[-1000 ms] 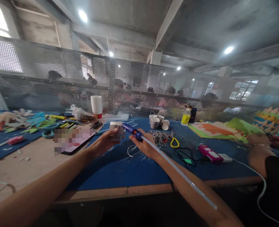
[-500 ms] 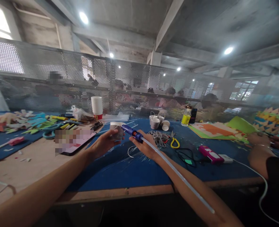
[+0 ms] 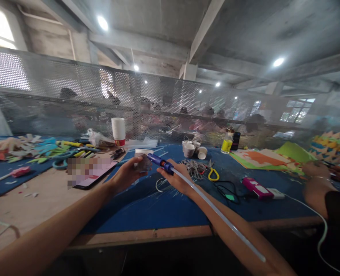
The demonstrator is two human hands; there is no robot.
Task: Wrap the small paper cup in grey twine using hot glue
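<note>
My left hand (image 3: 126,176) is closed round a small paper cup (image 3: 142,160) and holds it just above the blue mat (image 3: 158,203). My right hand (image 3: 177,177) grips a blue glue gun (image 3: 159,161). A long clear glue stick (image 3: 216,211) runs back from the gun along my forearm. The gun's nozzle points at the cup's side and touches or nearly touches it.
A stack of white cups (image 3: 118,130), several small cups (image 3: 190,147), a yellow bottle (image 3: 226,142), yellow-handled scissors (image 3: 212,173), a grey cord bundle (image 3: 194,167), a pink device (image 3: 255,188) and coloured paper cut-outs (image 3: 28,147) lie around. Another person's hands (image 3: 316,176) are at the right. A mesh screen (image 3: 164,103) stands behind.
The cup has dropped slightly and turned in my left hand, with the glue gun's nozzle staying at its side. Both arms are otherwise almost still.
</note>
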